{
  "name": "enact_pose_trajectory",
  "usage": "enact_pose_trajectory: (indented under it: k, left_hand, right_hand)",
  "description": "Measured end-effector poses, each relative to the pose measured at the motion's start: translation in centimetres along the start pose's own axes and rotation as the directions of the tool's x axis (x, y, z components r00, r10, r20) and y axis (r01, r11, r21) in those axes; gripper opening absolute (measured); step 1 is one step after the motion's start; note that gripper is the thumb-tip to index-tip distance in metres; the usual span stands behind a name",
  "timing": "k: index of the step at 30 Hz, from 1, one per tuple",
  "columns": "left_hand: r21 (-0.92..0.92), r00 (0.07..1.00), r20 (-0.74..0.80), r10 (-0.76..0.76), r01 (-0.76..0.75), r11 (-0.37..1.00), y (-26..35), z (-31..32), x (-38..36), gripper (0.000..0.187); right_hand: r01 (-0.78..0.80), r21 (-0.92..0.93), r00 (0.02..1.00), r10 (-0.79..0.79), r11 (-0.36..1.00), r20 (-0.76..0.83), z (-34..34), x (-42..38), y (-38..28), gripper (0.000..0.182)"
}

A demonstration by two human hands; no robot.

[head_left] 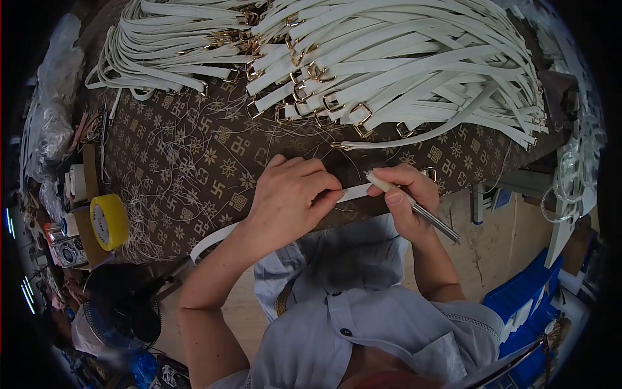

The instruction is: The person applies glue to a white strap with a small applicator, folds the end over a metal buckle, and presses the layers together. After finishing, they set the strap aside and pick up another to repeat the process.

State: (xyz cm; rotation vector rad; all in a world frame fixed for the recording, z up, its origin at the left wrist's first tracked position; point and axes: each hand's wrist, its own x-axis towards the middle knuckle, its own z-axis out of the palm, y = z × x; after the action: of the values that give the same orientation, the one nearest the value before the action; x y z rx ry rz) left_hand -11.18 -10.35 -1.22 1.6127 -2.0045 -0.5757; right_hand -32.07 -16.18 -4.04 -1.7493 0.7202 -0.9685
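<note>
My left hand (pixel 291 194) is closed at the table's near edge, thumb and forefinger pinching a white belt strap (pixel 356 192). That strap runs under my left wrist, and its other part (pixel 214 241) hangs over the edge at the left. In my right hand (pixel 409 200) is a pen-shaped tool with a pale, wrapped-looking grip and a metal shaft (pixel 435 222) pointing down to the right. My right fingertips and the tool's pale end are close over the strap. Just beyond them lies a gold-coloured buckle (pixel 429 173).
White buckled straps (pixel 402 71) are heaped across the far side, with another bundle (pixel 149 52) at the left. Loose thread ends (pixel 175 149) litter the brown patterned cloth (pixel 220 188). Yellow tape (pixel 109 222) stands at the left edge, above a fan (pixel 123 314). Blue crates (pixel 528 318) sit lower right.
</note>
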Motion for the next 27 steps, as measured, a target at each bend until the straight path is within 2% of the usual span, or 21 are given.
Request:
enact_pose_trajectory:
  k: [16,27]
  left_hand:
    - [0.010,1.000,-0.018,-0.009,0.009,1.000,0.26,0.04,0.13,0.008]
    - [-0.001,0.996,-0.072,0.050,-0.050,0.999,-0.14,0.59,-0.19,0.008]
  right_hand:
    - [0.025,-0.037,1.000,-0.024,0.999,0.020,0.11,-0.08,0.09,0.028]
    - [0.006,-0.015,1.000,-0.007,1.000,-0.009,0.34,-0.14,0.00,0.026]
